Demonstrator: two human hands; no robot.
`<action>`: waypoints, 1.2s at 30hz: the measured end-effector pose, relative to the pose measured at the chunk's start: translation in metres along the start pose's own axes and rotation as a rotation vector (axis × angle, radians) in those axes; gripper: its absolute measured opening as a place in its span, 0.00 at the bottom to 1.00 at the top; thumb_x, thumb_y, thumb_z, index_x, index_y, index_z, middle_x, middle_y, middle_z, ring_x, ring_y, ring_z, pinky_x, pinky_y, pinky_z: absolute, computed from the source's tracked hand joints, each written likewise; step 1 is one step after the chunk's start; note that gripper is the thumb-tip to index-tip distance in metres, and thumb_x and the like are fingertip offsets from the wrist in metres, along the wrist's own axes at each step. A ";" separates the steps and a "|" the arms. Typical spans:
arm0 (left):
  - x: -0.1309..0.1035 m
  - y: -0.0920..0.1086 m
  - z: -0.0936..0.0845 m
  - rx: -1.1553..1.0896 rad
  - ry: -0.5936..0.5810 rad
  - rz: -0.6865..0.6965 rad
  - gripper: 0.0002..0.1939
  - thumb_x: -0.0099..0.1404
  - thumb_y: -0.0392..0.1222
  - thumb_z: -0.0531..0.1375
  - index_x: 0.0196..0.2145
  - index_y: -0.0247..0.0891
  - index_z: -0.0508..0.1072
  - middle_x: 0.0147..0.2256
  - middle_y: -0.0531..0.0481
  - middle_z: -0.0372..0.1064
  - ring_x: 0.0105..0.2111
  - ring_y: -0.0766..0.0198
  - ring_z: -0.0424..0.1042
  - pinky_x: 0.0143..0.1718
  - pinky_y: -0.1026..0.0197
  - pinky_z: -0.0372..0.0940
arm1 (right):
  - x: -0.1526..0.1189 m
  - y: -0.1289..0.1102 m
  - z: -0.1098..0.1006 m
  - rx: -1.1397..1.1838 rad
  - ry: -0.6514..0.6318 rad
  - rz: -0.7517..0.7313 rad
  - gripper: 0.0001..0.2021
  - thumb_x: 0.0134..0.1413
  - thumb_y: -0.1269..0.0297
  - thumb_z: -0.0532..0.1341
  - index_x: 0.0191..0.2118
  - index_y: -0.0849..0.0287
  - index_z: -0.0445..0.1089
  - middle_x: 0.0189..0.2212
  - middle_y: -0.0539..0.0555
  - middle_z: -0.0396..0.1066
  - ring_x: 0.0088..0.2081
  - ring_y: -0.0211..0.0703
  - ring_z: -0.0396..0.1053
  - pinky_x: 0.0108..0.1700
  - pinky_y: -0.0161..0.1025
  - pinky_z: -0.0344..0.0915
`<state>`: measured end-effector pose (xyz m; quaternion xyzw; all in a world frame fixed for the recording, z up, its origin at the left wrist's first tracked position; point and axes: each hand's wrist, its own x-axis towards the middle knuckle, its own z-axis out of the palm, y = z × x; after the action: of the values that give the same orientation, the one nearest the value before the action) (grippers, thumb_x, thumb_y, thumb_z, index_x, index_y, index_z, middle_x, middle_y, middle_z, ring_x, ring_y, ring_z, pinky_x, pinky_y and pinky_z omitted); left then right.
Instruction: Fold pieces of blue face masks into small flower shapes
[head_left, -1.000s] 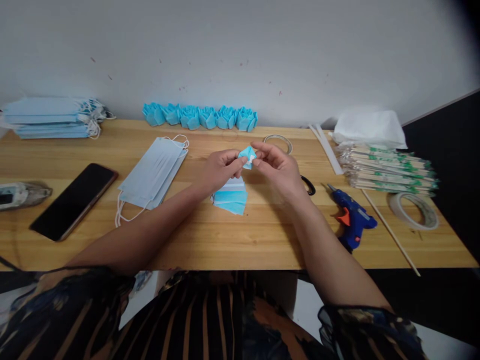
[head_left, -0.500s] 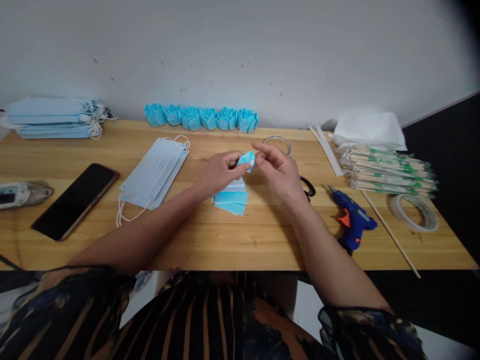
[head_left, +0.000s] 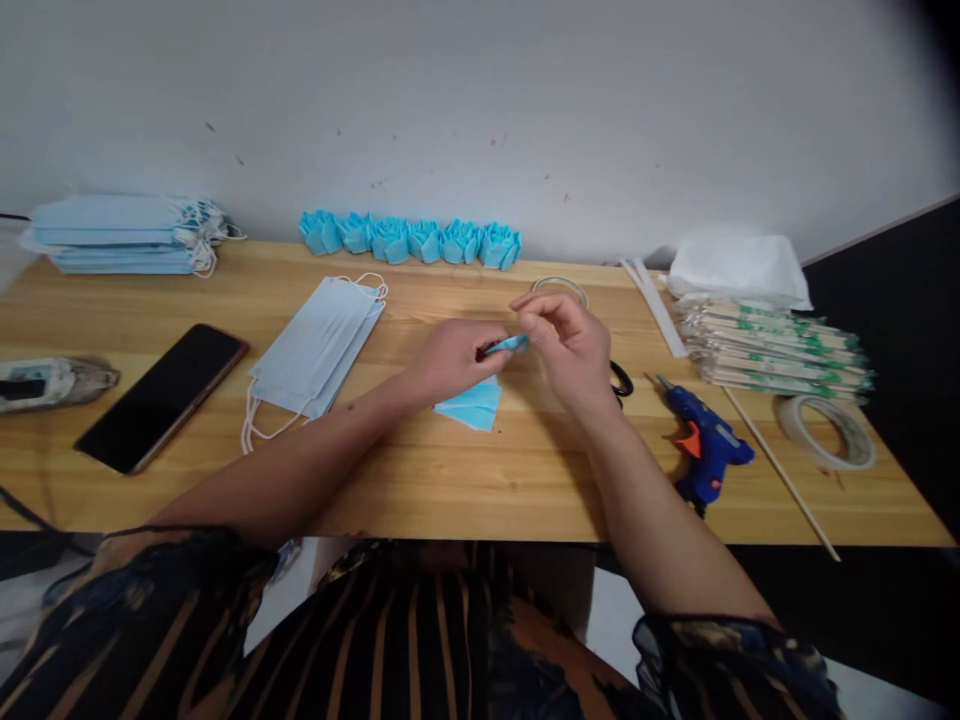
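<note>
A small folded piece of blue mask fabric (head_left: pixel 508 344) is pinched in my left hand (head_left: pixel 454 357), turned almost edge-on to me. My right hand (head_left: pixel 568 345) is at the right end of that piece, with thumb and forefinger brought together. Whether anything sits between those fingertips is too small to tell. Below my left hand lie several flat blue fabric pieces (head_left: pixel 474 405), fanned out on the wooden table (head_left: pixel 450 490) and partly covered by the hand.
Along the wall stands a row of blue fabric roses (head_left: pixel 390 240). Face masks (head_left: pixel 315 345), a mask stack (head_left: pixel 112 235) and a phone (head_left: pixel 161 398) are on the left. To the right are black-handled scissors (head_left: pixel 621 380), a blue glue gun (head_left: pixel 705 440), packed wooden sticks (head_left: pixel 776 350) and tape (head_left: pixel 791 430).
My left hand has turned and lowered the folded fabric piece, so its open face no longer shows. The fingers of my right hand have drawn closer together. My view has shifted slightly.
</note>
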<state>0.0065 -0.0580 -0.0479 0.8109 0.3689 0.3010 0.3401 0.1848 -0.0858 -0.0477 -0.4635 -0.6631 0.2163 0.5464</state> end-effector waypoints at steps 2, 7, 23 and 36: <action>0.001 -0.004 -0.003 -0.083 0.052 -0.067 0.14 0.64 0.47 0.59 0.24 0.39 0.65 0.21 0.57 0.58 0.24 0.68 0.56 0.28 0.61 0.48 | 0.000 -0.001 -0.007 0.059 0.047 0.040 0.14 0.64 0.47 0.63 0.36 0.52 0.74 0.38 0.52 0.78 0.45 0.47 0.76 0.51 0.48 0.71; 0.006 -0.016 -0.015 -0.398 0.179 -0.218 0.15 0.66 0.50 0.58 0.26 0.38 0.69 0.25 0.53 0.68 0.26 0.68 0.63 0.31 0.63 0.59 | -0.004 -0.020 -0.014 0.166 -0.324 0.082 0.21 0.66 0.47 0.61 0.25 0.54 0.73 0.24 0.50 0.74 0.30 0.42 0.72 0.38 0.43 0.70; 0.002 -0.003 -0.016 -0.399 0.037 -0.193 0.16 0.68 0.47 0.58 0.25 0.37 0.74 0.24 0.52 0.71 0.24 0.68 0.64 0.30 0.64 0.61 | -0.002 0.007 0.004 0.144 -0.041 0.301 0.13 0.58 0.50 0.66 0.39 0.54 0.77 0.33 0.49 0.76 0.33 0.40 0.70 0.40 0.42 0.70; 0.002 0.007 -0.016 -0.263 0.088 -0.211 0.12 0.64 0.44 0.61 0.24 0.38 0.69 0.22 0.56 0.65 0.23 0.69 0.57 0.28 0.63 0.54 | -0.002 0.004 0.004 0.126 -0.031 0.326 0.20 0.57 0.43 0.66 0.28 0.55 0.71 0.23 0.47 0.67 0.28 0.38 0.63 0.34 0.39 0.63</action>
<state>-0.0019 -0.0546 -0.0327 0.7022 0.4238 0.3445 0.4567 0.1822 -0.0844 -0.0527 -0.5265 -0.5727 0.3502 0.5217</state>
